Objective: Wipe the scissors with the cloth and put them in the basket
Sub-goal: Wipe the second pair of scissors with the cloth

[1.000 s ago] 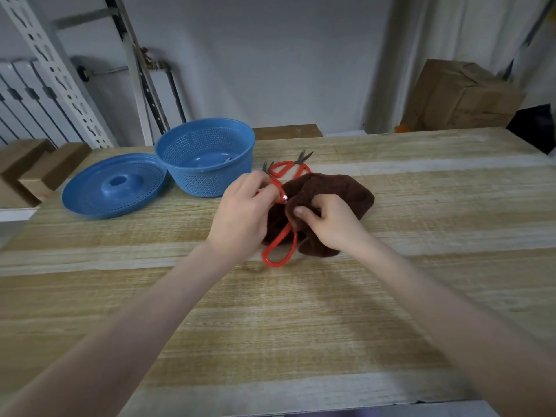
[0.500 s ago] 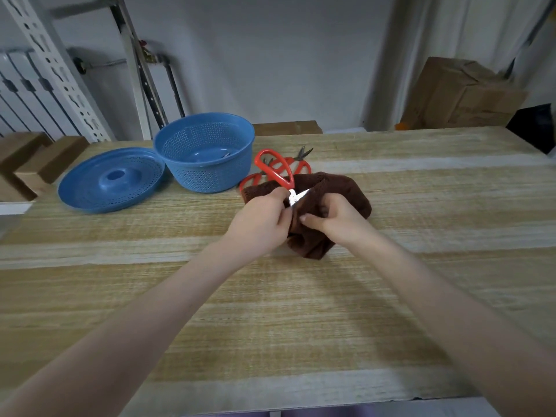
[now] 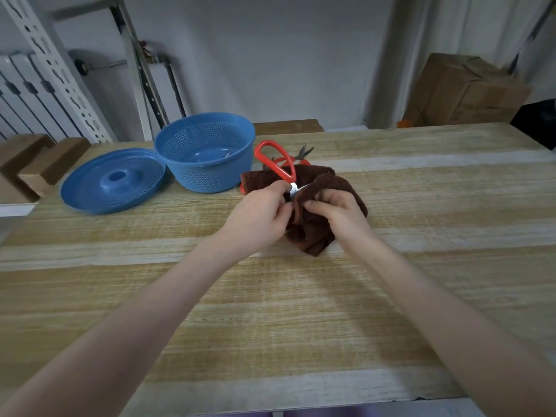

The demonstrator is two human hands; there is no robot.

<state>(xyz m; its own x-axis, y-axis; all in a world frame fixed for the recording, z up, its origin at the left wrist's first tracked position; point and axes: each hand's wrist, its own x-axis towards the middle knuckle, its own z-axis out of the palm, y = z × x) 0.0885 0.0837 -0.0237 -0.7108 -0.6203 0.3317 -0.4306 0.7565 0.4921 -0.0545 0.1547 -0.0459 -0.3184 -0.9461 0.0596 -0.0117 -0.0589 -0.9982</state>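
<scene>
Red-handled scissors [image 3: 290,171] mid-frame above the table [image 3: 270,311], handle loop up, blades buried in the brown cloth [image 3: 313,233]. Left hand [image 3: 258,212] grips them near the pivot. Right hand [image 3: 337,210] pinches cloth around the blades. Blue basket [image 3: 204,173] just upper left, its lid [image 3: 90,194] further left. Second pair [image 3: 304,153] lies behind the cloth.

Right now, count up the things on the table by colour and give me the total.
Blue: 2, basket and lid.
Brown: 1, cloth.
Red-handled: 2 scissors, one pair held, one lying behind the cloth.
Total: 5; the cloth may hide more.
</scene>
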